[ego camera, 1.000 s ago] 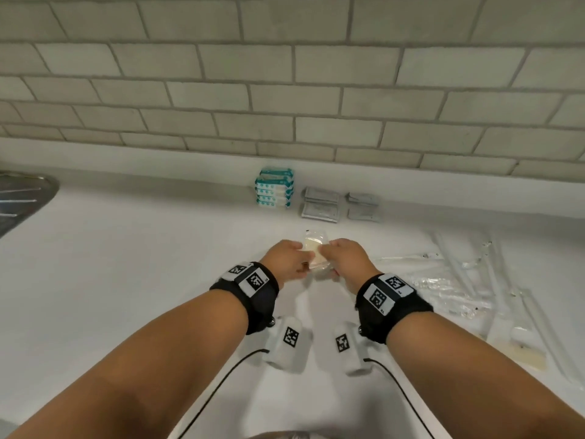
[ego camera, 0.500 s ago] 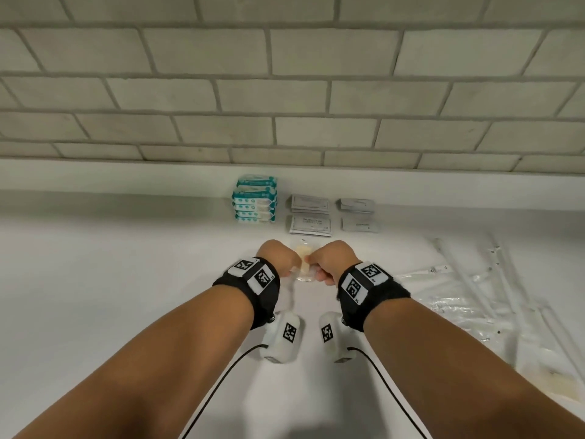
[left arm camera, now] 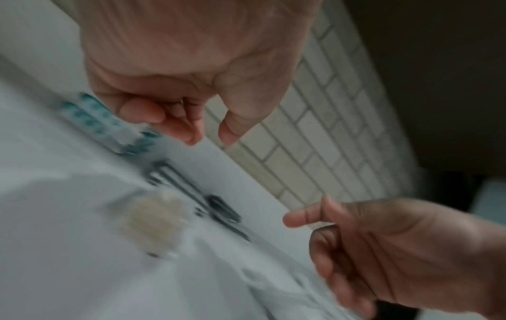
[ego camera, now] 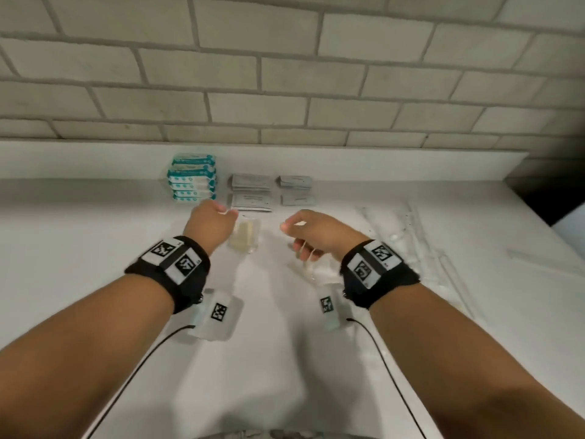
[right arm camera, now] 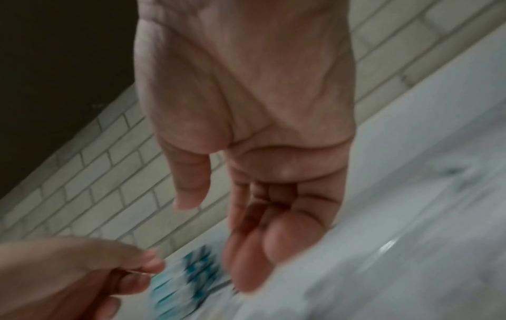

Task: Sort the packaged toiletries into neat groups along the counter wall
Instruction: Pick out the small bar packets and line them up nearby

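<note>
Left hand (ego camera: 211, 224): fingers loosely curled, holding nothing. Right hand (ego camera: 311, 231): relaxed, also empty. Between them a clear packet (ego camera: 245, 235) with pale contents (blurred, type unreadable) lies on the counter (ego camera: 79, 248). Beyond, teal packs (ego camera: 193, 179) and grey sachets (ego camera: 251, 191) line the wall.

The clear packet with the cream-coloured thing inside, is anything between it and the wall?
Yes. The grey sachets lie directly behind the clear packet, towards the wall; the counter right of them is bare.
</note>
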Motion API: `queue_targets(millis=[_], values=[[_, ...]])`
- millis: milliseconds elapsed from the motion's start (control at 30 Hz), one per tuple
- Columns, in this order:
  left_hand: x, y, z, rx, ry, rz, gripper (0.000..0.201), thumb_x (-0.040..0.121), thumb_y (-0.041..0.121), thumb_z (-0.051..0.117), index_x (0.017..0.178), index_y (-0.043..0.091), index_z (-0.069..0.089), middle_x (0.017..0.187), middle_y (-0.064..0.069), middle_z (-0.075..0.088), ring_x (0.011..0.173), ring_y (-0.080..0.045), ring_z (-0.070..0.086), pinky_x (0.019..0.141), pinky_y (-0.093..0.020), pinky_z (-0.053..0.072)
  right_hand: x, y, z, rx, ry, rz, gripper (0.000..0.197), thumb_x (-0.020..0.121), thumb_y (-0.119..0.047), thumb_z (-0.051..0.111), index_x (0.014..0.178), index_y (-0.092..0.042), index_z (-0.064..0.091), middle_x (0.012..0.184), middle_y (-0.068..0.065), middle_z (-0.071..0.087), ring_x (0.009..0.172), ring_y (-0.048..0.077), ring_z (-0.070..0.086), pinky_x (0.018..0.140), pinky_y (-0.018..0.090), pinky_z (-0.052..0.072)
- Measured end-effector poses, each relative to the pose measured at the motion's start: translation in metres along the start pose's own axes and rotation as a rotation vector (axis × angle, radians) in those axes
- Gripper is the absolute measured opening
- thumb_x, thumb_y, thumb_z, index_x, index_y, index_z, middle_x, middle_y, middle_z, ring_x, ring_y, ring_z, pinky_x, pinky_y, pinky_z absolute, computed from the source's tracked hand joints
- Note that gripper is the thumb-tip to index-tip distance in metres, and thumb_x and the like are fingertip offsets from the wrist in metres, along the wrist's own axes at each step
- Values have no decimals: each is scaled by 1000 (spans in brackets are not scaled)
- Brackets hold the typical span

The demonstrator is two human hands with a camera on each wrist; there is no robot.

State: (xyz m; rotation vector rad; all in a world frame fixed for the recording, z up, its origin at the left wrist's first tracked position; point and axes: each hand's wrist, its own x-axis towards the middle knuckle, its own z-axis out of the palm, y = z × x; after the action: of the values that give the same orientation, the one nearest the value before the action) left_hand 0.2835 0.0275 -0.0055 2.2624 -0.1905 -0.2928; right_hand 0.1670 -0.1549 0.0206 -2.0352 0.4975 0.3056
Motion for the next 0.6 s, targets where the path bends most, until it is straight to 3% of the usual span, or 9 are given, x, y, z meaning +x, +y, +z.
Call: queue_targets(millis=[67, 100, 233, 333, 400, 500, 600], values=[[-20, 20, 9, 17, -87, 133, 20, 89, 29, 54, 88, 12, 65, 89, -6, 64, 86, -25, 60, 77, -30, 45, -25, 17, -32, -104, 26, 8, 22, 95, -39, 54, 110, -23, 59, 87, 1, 68, 71, 15, 64, 61, 25, 47], [-30, 31, 18, 35, -143, 188, 19, 90, 28, 55, 89, 12, 66, 89, -7, 65, 86, -26, 61, 76, -30, 46, -36, 27, -48, -144, 71, 34, 20, 96, -34, 53, 110, -23, 61, 89, -1, 69, 74, 14, 64, 63, 25, 47], [-66, 66, 67, 186, -406, 368, 29, 90, 33, 60, 116, 20, 62, 116, 1, 61, 106, -18, 58, 91, -28, 45, -86, 67, -95, -243, 260, 137, 19, 96, -20, 50, 108, -22, 65, 100, -1, 69, 87, 15, 64, 66, 23, 47], [-96, 89, 104, 334, -580, 556, 28, 94, 31, 55, 119, 24, 64, 121, 5, 60, 106, -13, 57, 86, -22, 41, -118, 93, -109, -434, 99, 233, 19, 95, -21, 54, 108, -19, 68, 103, -4, 69, 96, 16, 65, 81, 27, 51], [-117, 102, 126, 399, -672, 656, 25, 95, 28, 54, 116, 26, 68, 114, 9, 60, 96, -7, 54, 83, -19, 37, -131, 109, -113, -578, 4, 277, 26, 94, -19, 53, 115, -22, 68, 116, -2, 67, 109, 18, 61, 96, 33, 48], [-141, 113, 159, 514, -708, 694, 25, 95, 28, 53, 115, 26, 69, 108, 7, 59, 96, -9, 54, 88, -25, 42, -145, 133, -125, -784, 1, 288, 38, 97, -9, 42, 131, -14, 58, 137, 4, 53, 124, 22, 50, 105, 30, 38], [-153, 119, 190, 625, -623, 655, 27, 94, 27, 49, 115, 29, 67, 113, 3, 55, 107, -18, 55, 94, -34, 45, -152, 166, -142, -857, 71, 273, 38, 98, -8, 37, 132, -10, 55, 136, 10, 51, 121, 27, 53, 102, 33, 43]])
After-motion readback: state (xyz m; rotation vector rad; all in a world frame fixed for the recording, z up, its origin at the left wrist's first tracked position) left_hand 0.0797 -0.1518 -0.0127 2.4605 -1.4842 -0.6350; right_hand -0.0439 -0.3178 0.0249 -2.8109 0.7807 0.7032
